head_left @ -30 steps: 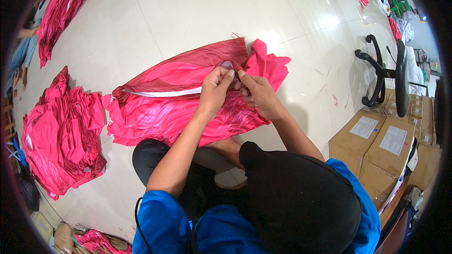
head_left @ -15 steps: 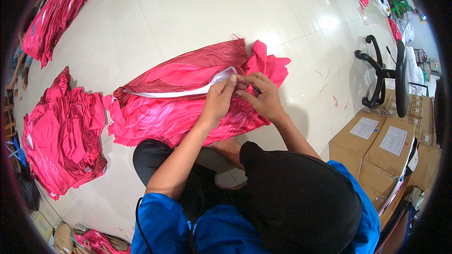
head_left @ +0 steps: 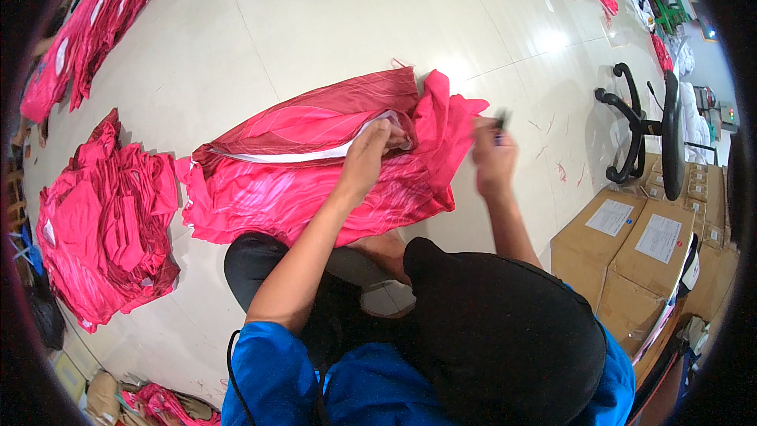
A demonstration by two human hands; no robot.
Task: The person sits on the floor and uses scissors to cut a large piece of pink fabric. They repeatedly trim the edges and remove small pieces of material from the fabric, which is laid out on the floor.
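Spread on the floor in front of me lies a pink-red garment [head_left: 315,197] with a darker red panel along its far side and a white strip [head_left: 303,155] showing inside the fold. My left hand [head_left: 368,159] is closed on the cloth near the right end of that strip. Off the garment's right edge, my right hand [head_left: 494,162] is closed around a small dark tool [head_left: 501,120]. Motion blurs this tool, so its kind is unclear. The left fingertips are partly hidden in the cloth.
At the left lies a heap of pink garments [head_left: 114,225], and a longer pile [head_left: 106,28] sits at the far left. Cardboard boxes [head_left: 599,260] stand on the right, below a black swivel chair [head_left: 670,130]. Loose threads [head_left: 561,171] are scattered on the tiles.
My right hand has moved right, away from the left hand and off the cloth, with the small dark tool. The left hand stays on the garment.
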